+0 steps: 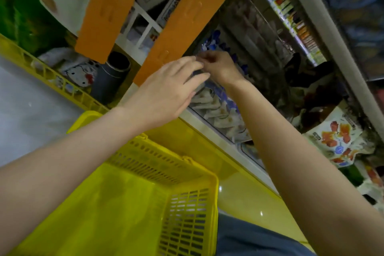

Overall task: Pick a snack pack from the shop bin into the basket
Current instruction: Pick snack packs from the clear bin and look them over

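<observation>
A clear shop bin [223,125] on the shelf holds several white and blue snack packs [216,108]. My right hand [221,66] reaches over the bin's top, its fingers curled and pinching a clear edge there, which looks like the bin's lid. My left hand [166,91] lies beside it with fingers nearly straight, the fingertips touching the same clear part. What lies under the fingers is hidden. The yellow basket [213,197] stands below my arms with nothing visible inside.
Two orange shelf posts [176,27] rise just left of the bin. A dark cylinder [112,77] and a yellow crate rim [52,77] lie to the left. Orange-printed snack bags [338,137] crowd the shelf at right. A yellow ledge [245,193] runs under the bin.
</observation>
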The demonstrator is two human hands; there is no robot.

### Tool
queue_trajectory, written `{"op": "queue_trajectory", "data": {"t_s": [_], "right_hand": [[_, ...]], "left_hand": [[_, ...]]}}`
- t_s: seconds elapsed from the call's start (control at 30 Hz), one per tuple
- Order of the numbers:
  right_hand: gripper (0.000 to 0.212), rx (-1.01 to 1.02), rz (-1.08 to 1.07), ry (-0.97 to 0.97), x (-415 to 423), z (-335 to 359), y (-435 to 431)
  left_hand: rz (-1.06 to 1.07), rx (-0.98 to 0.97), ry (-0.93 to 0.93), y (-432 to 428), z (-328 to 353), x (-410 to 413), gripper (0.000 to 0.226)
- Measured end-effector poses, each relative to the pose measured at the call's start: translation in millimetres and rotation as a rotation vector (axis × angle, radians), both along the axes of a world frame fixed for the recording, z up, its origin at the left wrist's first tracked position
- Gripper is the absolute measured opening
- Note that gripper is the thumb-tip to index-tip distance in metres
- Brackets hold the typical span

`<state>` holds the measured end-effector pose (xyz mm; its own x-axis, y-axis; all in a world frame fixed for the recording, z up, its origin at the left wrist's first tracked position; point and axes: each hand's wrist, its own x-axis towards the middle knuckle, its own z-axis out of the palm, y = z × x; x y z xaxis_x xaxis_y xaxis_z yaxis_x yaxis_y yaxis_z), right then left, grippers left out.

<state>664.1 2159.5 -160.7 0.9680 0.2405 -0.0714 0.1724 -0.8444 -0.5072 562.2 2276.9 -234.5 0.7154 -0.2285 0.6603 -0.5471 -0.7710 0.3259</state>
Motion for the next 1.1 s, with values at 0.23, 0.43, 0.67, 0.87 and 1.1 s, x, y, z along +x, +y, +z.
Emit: {"op": "queue_trajectory", "data": {"t_s": [0.23, 0.43, 0.67, 0.87, 1.1], "right_hand": [[0.012, 0.049, -0.119, -0.096, -2.0, 0.2, 2.4], [0.01, 0.542, -0.235, -0.482, -65.0, 26.5, -20.9], [0.014, 0.607, -0.126, -0.216, -161.4, 4.2, -76.9], [0.021, 0.669, -0.18, 0.197, -216.2, -42.5, -107.3], [0.019, 0.737, -0.21, 0.341, -232.8, -61.6, -114.0]], "left_hand": [[0.002, -0.059, 0.009, -3.0, 5.4, -4.4, 0.039], [-0.018, -0.492, 0.195, -21.3, 5.7, -33.9, 0.031], [-0.305, -1.35, 0.976, -63.0, 0.9, -74.9, 0.017], [-0.313, -1.119, 1.025, -88.1, -16.4, -115.7, 0.015], [-0.278, -0.727, 0.993, -83.5, -20.7, -133.9, 0.025]]}}
